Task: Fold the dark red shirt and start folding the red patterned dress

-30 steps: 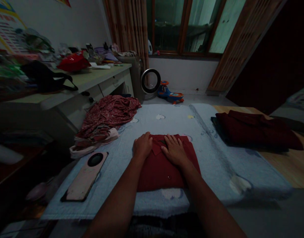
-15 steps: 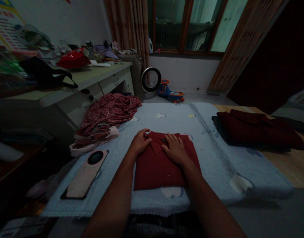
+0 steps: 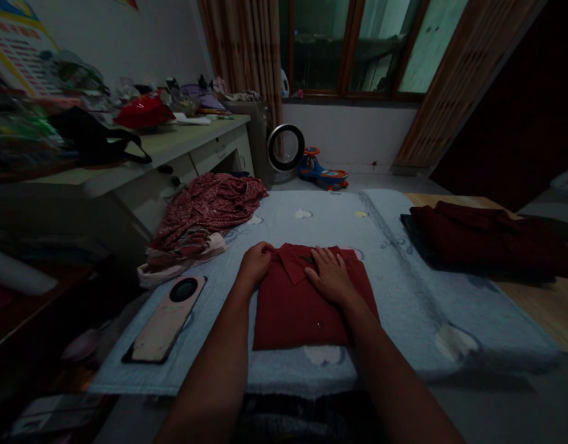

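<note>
A dark red collared shirt [image 3: 302,314], folded into a rectangle, lies flat on a light blue cloth [image 3: 311,382], its collar at the far end. At the shirt's far left corner, my left hand [image 3: 256,264] has its fingers closed on the edge; the fingertips are partly hidden. My right hand [image 3: 330,274] rests flat on the shirt just right of the collar, its fingers stretched out. Left of my left arm lies a phone [image 3: 161,324] in a pale case with a round black camera ring, back side up.
A crumpled red patterned garment [image 3: 214,203] lies at the cloth's far left. Folded dark garments [image 3: 487,243] are stacked at the right, partly over a wooden board [image 3: 538,314]. A cluttered desk [image 3: 182,145] stands left; a bladeless fan [image 3: 286,148] and a ride-on toy [image 3: 323,172] are beyond.
The fingers of my left hand have closed in at the shirt's far left corner. My right hand stays flat on the shirt. The whole view has shifted slightly.
</note>
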The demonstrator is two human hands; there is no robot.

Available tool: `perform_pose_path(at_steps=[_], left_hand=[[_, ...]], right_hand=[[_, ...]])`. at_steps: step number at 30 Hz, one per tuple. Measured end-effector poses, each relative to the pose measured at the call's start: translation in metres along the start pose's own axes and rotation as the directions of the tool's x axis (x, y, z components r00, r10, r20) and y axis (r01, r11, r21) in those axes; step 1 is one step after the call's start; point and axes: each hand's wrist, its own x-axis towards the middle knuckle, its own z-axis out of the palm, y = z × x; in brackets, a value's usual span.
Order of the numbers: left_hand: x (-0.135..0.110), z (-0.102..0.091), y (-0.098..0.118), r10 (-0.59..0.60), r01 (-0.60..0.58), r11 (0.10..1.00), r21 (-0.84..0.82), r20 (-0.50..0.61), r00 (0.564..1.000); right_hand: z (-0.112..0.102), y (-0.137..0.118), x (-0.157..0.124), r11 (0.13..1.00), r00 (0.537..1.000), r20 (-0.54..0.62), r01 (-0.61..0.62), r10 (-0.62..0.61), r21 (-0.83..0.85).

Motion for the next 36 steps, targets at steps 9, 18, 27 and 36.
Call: perform_pose_path(at_steps=[9,18,27,36], left_hand=[[0.000,0.007,-0.002,0.190,-0.201,0.966,0.164,0.081,0.978],[-0.007,0.022,0.006,0.170,-0.128,0.830,0.543,-0.029,0.985],[-0.019,-0.009,0.017,0.046,0.067,0.762,0.644,-0.157,0.987],[-0.047,0.037,0.050,0.376,-0.421,0.808,0.412,0.190,0.907]], right_hand=[[0.000,0.001,0.000,1.000,1.000,-0.003,0.009,-0.009,0.028],[-0.001,-0.001,-0.002,1.000,1.000,-0.014,0.015,-0.015,0.021],[-0.004,-0.003,-0.003,1.000,1.000,0.006,0.010,-0.010,-0.007],[-0.005,-0.003,-0.003,1.000,1.000,0.005,0.005,-0.005,0.011]])
